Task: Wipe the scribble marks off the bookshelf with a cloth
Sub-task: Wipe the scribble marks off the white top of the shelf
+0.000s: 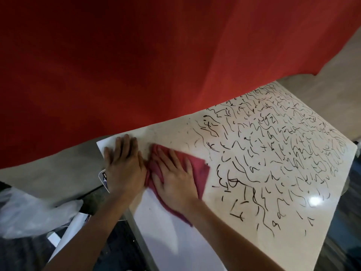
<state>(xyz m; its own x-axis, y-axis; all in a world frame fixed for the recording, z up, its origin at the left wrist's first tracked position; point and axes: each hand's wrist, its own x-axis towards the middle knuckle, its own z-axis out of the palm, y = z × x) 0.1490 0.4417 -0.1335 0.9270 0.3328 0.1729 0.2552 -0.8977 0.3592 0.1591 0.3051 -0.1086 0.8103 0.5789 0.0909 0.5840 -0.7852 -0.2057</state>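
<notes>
The white bookshelf panel (183, 239) lies flat below me, and black scribble marks (273, 153) cover most of its right and far part. The strip near its left edge is bare of marks. A pink-red cloth (199, 173) lies on the panel near the left end. My right hand (173, 177) presses flat on the cloth with straight, spread fingers. Just left of it, my left hand (123, 163) rests flat on the panel's left corner, fingers straight, touching the cloth's edge.
A large red fabric (136, 65) fills the upper half of the view and hides the panel's far edge. Clear plastic wrap (35, 212) and white packaging pieces (76, 227) lie on the dark floor at lower left. A bright light reflection (314, 201) sits on the panel's right.
</notes>
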